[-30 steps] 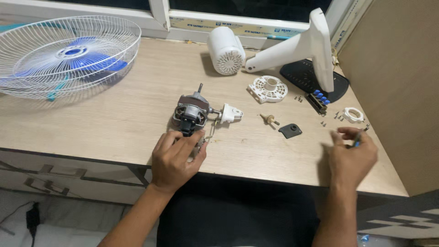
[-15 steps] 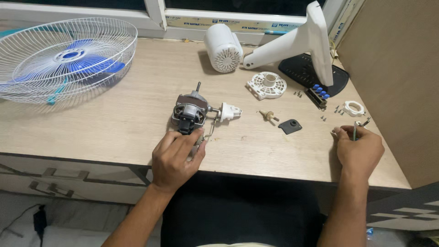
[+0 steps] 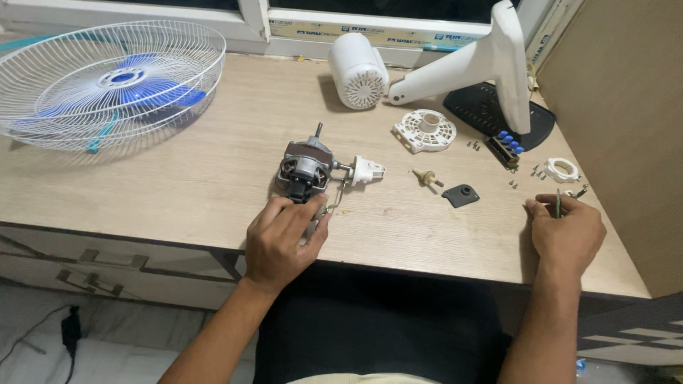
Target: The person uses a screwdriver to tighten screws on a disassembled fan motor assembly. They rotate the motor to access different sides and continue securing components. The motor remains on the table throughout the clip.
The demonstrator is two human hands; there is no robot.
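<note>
Bare metal motor point(image 3: 307, 171) at frame centre on the worktop point(image 3: 178, 178) looks heavy and rigid; best gripped by its body. Left hand point(image 3: 281, 242) fingers steady its bracket; right hand point(image 3: 567, 235) pinches a thin tool point(image 3: 558, 205).

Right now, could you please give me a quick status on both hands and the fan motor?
Left hand gripping the fan motor at its near end, on the desk. Right hand pinching a thin screwdriver. Loose screws just beyond it.

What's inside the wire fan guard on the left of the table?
Inside the wire fan guard lies the blue fan blade, visible through the wires. Its underside and the table beneath it are covered.
</note>
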